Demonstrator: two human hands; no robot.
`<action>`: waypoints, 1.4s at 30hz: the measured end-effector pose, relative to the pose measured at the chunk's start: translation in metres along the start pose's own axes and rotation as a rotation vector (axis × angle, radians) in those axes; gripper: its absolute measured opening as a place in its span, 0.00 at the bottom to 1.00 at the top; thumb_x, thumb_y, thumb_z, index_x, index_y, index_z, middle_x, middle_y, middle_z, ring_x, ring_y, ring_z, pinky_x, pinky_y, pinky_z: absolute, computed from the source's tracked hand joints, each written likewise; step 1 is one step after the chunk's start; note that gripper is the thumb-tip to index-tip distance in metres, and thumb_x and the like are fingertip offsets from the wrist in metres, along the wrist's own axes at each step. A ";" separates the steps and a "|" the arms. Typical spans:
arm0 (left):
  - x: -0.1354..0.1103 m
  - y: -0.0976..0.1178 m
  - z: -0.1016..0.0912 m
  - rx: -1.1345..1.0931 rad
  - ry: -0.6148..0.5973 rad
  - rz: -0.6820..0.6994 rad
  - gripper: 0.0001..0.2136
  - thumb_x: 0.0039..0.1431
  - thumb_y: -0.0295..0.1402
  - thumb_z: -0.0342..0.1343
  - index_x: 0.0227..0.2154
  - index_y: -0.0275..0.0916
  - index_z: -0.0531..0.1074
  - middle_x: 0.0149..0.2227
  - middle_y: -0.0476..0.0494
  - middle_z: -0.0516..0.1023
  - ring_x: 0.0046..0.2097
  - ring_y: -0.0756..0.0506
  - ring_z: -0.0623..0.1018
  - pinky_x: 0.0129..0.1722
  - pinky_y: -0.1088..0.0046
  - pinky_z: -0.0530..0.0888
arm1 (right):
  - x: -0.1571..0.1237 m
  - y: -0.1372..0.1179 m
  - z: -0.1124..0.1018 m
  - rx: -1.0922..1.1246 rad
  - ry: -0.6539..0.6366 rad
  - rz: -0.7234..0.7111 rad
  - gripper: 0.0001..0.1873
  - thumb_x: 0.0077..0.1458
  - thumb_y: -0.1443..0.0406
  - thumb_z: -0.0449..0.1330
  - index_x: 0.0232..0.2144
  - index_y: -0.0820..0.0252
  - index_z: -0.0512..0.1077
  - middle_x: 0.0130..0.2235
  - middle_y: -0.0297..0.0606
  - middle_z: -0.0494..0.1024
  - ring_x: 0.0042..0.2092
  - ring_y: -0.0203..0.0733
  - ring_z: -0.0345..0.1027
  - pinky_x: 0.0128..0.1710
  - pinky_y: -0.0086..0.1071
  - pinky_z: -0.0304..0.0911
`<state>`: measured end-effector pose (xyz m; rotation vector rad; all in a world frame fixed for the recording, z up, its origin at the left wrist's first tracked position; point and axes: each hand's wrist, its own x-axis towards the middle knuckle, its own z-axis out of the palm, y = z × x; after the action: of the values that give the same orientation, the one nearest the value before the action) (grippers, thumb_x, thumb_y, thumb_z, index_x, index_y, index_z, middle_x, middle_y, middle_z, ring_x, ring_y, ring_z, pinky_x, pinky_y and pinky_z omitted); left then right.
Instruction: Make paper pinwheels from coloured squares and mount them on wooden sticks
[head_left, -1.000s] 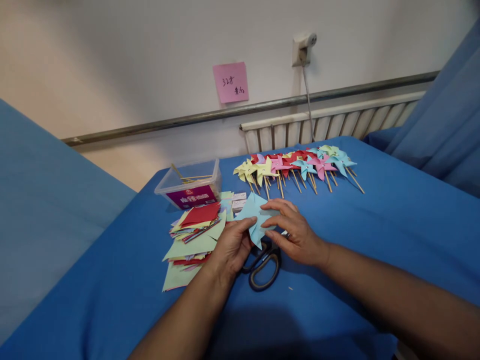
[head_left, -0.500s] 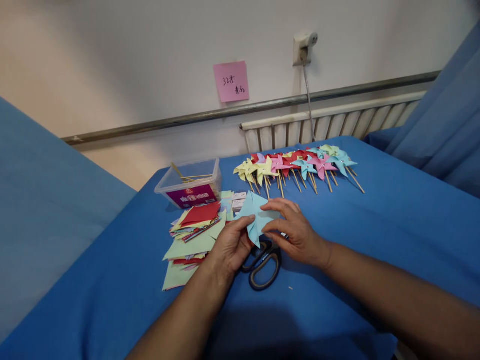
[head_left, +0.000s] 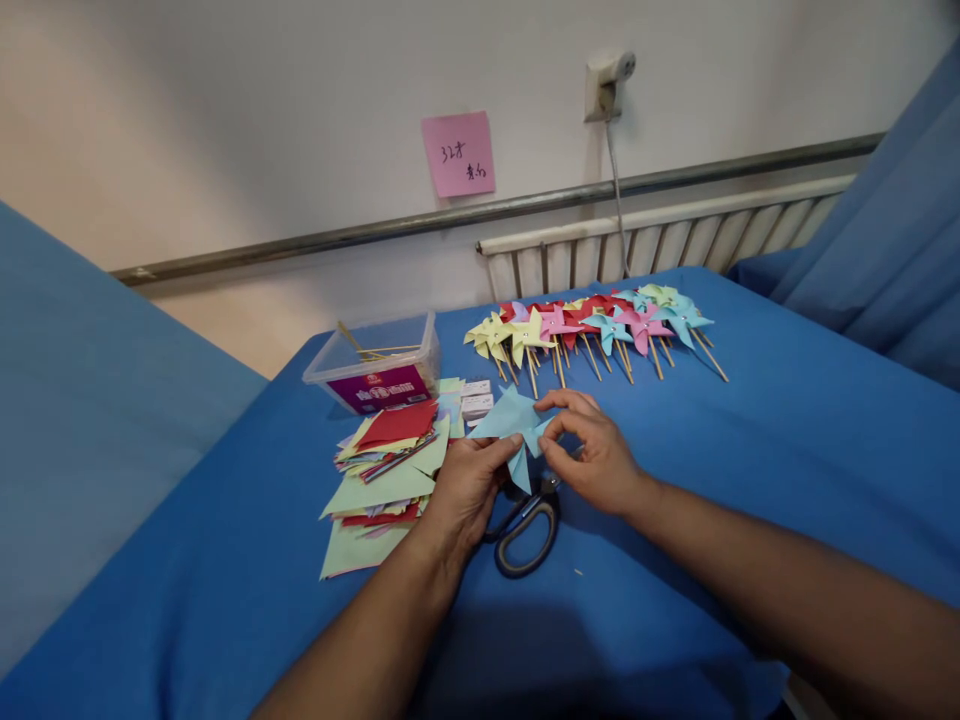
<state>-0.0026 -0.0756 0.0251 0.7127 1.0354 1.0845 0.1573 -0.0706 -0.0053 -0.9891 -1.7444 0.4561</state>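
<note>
A light blue paper square [head_left: 507, 415] with cut corners is held up between my hands. My left hand [head_left: 471, 487] pinches its lower side, thumb on top near the paper's middle. With finger and thumb, my right hand [head_left: 594, 450] grips the paper's right side, where a flap bends in toward the centre. Beneath the paper, black-handled scissors [head_left: 527, 540] lie on the blue cloth, their blades partly hidden by the hands and paper. Left of my left hand sits a stack of coloured paper squares [head_left: 386, 460], with red on top.
Finished paper pinwheels on sticks [head_left: 592, 325] lie in rows at the back. A clear plastic box [head_left: 375, 365] holding several sticks stands at the back left. Small white boxes [head_left: 477, 400] sit behind the hands. A radiator [head_left: 675, 235] runs along the wall behind the blue-covered table [head_left: 675, 560].
My right fingers have closed on the paper's right side and bent a flap inward. The paper has turned slightly in my left hand.
</note>
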 end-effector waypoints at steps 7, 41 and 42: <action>-0.002 0.000 0.002 0.023 0.017 -0.008 0.15 0.38 0.30 0.70 0.31 0.29 0.78 0.23 0.42 0.78 0.24 0.48 0.75 0.28 0.72 0.72 | 0.000 0.002 0.002 -0.031 0.020 0.009 0.04 0.51 0.68 0.60 0.25 0.55 0.69 0.46 0.40 0.75 0.52 0.49 0.65 0.52 0.47 0.59; 0.001 0.000 -0.006 0.257 -0.003 -0.050 0.11 0.39 0.32 0.67 0.26 0.30 0.77 0.23 0.41 0.78 0.23 0.47 0.75 0.26 0.72 0.70 | 0.002 0.002 -0.004 0.130 0.055 0.184 0.16 0.50 0.62 0.64 0.43 0.55 0.69 0.53 0.44 0.71 0.54 0.48 0.66 0.54 0.46 0.60; 0.001 0.001 -0.006 0.312 -0.020 -0.068 0.11 0.38 0.32 0.66 0.26 0.30 0.77 0.23 0.40 0.78 0.23 0.47 0.74 0.25 0.72 0.69 | 0.004 0.004 -0.006 0.169 0.051 0.221 0.20 0.50 0.60 0.64 0.45 0.55 0.68 0.53 0.44 0.72 0.55 0.48 0.66 0.55 0.46 0.59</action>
<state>-0.0086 -0.0746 0.0230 0.9286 1.2173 0.8635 0.1640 -0.0657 -0.0031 -1.0656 -1.5302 0.7019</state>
